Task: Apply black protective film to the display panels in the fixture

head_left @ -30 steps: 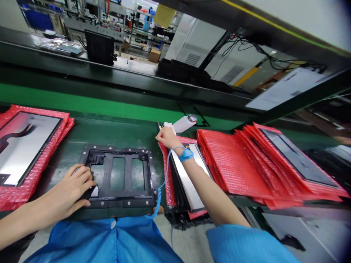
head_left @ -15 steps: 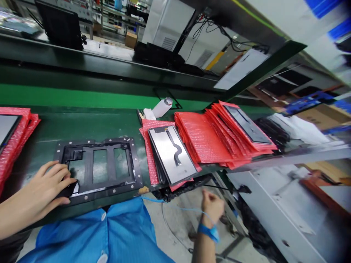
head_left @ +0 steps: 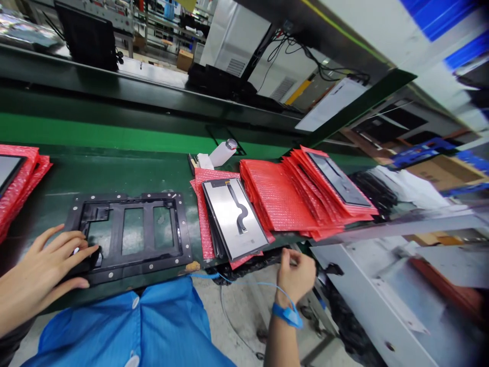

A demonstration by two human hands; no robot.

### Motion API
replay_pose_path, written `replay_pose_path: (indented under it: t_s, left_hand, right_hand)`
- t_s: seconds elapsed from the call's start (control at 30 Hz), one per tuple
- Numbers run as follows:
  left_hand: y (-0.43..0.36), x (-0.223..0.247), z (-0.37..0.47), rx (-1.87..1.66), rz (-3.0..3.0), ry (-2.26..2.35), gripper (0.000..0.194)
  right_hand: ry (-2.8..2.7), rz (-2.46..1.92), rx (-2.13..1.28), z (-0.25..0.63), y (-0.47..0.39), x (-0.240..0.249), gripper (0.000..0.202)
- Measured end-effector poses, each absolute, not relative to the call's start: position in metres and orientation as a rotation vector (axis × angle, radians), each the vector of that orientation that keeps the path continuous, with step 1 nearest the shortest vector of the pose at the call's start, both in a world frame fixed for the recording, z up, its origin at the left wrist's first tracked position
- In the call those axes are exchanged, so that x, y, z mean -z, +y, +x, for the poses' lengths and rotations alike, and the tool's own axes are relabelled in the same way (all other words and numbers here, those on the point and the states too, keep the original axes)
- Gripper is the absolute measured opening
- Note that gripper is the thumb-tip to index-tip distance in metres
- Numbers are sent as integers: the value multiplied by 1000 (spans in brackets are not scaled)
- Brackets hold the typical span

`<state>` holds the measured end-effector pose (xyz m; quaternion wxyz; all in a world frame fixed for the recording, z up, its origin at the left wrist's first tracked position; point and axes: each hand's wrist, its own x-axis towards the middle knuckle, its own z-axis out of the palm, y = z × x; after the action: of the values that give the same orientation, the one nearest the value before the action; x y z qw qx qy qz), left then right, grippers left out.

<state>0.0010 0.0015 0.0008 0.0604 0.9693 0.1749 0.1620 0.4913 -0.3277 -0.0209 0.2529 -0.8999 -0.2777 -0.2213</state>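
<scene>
My left hand (head_left: 63, 260) curls over the left end of a flat black frame (head_left: 148, 264) with several openings. Between its fingers and thumb is a small black object (head_left: 94, 259), mostly covered, with a shiny spot. My right hand (head_left: 296, 275) is closed in front of the bench edge, fingertips pinched together; what they hold, if anything, is hidden. Just left of it lies a display panel (head_left: 236, 219), silver back up with a dark ribbon cable, on top of dark panels and a red bubble-wrap pouch (head_left: 206, 239).
Red bubble-wrap pouches (head_left: 277, 196) are piled to the right, with another display panel (head_left: 336, 178) on top. More red pouches (head_left: 28, 188) lie at the far left. A white bottle (head_left: 223, 153) stands behind. A blue wrist strap (head_left: 287, 315) trails a cord to the bench.
My right hand has risen slightly towards the bench edge. My left hand stays at the frame's left end. The whole view has shifted a little.
</scene>
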Motion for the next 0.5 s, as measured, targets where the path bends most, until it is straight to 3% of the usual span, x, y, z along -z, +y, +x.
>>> replay_pose_path:
  t_s: [0.07,0.23,0.4,0.5]
  left_hand:
    - [4,2,-4,-395,2999,488,40]
    - [5,-2,-6,-388,3011,483,37]
    - [-11,-20,0,-325,2938,548,40]
    - [-20,-30,1,-274,2874,610,42]
  right_hand:
    - [-978,-2382,538,486,-325,1,49]
    - [-1792,-2286,101,476,-297,-10,100]
    - [-1898,-2220,294,478,-310,20,85]
    - [-1881,-2090,252,474,-324,13,78]
